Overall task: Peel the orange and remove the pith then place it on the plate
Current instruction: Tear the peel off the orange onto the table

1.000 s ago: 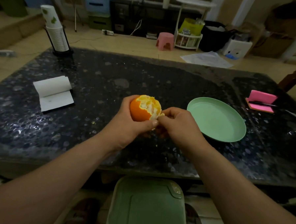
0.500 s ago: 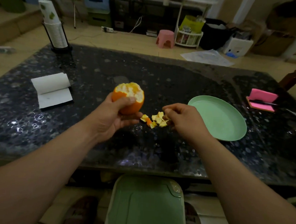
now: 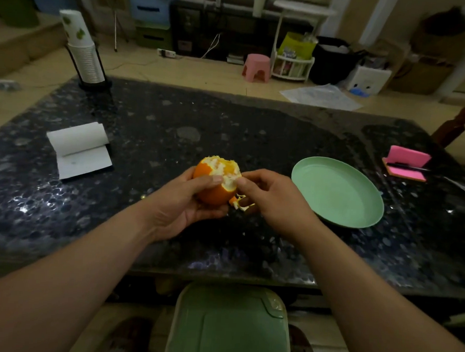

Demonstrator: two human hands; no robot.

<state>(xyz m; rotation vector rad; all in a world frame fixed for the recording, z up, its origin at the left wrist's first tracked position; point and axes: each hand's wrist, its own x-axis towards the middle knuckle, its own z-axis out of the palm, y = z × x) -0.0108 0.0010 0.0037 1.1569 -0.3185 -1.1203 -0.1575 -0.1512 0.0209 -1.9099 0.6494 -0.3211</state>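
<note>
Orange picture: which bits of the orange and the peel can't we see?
- Head view, orange: its underside and near side are covered by the left hand.
- Head view, peel scraps on the table: mostly hidden behind the right hand.
- Head view: whether the right hand pinches peel is too small to tell.

No legible text — perhaps too dim
</note>
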